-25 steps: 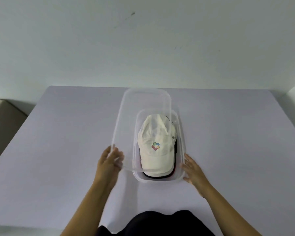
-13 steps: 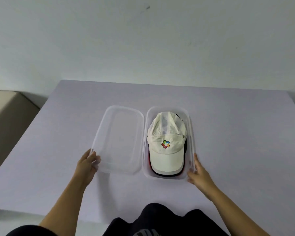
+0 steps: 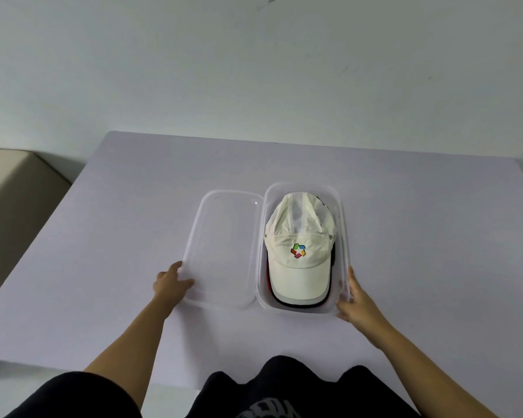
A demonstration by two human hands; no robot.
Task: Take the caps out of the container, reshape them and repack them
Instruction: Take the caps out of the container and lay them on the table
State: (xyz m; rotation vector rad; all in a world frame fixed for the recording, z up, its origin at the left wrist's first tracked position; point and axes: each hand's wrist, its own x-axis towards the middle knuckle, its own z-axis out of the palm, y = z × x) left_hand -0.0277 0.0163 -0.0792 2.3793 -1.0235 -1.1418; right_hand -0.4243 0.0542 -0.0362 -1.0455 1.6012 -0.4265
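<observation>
A clear plastic container stands open on the lavender table. Inside it a cream cap with a multicoloured logo lies on top, brim toward me. Dark and red cap edges show beneath it. The clear lid lies flat on the table just left of the container. My left hand pinches the lid's near left corner, thumb on top. My right hand rests against the container's near right corner with its fingers straight along the wall.
The lavender table spreads wide on both sides, backed by a pale wall. A beige box stands off the table's left edge. My dark clothing fills the bottom of the view.
My left hand has carried the lid off the container, swung it left and laid it flat on the table. My right hand has stayed at the container's near right corner.
</observation>
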